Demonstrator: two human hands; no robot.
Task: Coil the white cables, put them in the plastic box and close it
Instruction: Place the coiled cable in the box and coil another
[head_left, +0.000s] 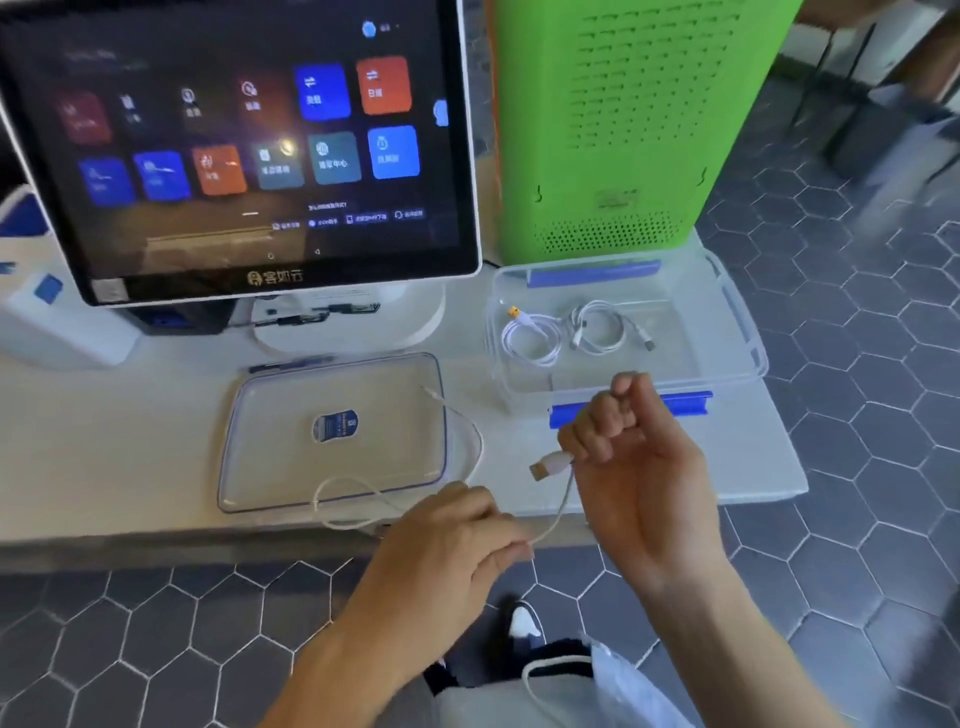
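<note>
Scene evenly lit, soft daylight feel, source not visible. Shadows weak, diffuse; faint one noted under counter edge (156, 540) at lower left. Warm glare spot seen on touchscreen (244, 145) near centre, left icons washed out, dim. Overall softness throughout, fine text unreadable. Motion blur strongest at upper right over floor (857, 260) and furniture. Wide-angle distortion evident: screen edges bowed, green cabinet (623, 119) leaning outward. Clear plastic box (737, 312) walls low-contrast against white counter.
</note>
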